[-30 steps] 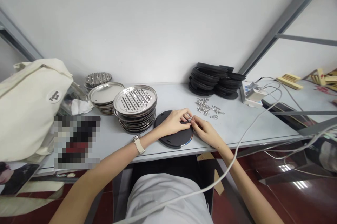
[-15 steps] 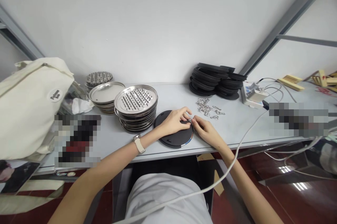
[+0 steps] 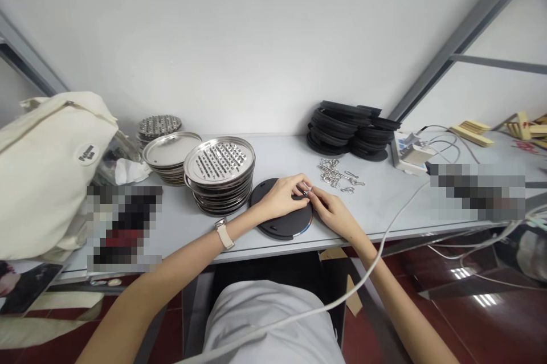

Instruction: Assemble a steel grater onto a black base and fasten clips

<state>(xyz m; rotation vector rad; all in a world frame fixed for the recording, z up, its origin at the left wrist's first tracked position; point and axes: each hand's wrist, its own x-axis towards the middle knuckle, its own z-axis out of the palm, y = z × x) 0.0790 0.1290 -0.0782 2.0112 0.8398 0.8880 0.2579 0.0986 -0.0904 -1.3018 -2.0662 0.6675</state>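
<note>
As they barely shift, the left hand (image 3: 282, 195) and right hand (image 3: 335, 213) pinch a small silvery piece (image 3: 305, 193) over a round black disc (image 3: 292, 224), apparently mid-work.

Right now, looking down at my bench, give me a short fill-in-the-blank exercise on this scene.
The hand covering more of the flat round black disc is the ____ one.
Left of it, round silver metal plates form ____ stacks.
The small loose silver metal parts lie nearer the stacked round ____ pieces than those plates.
Missing words: left; three; black.
</note>
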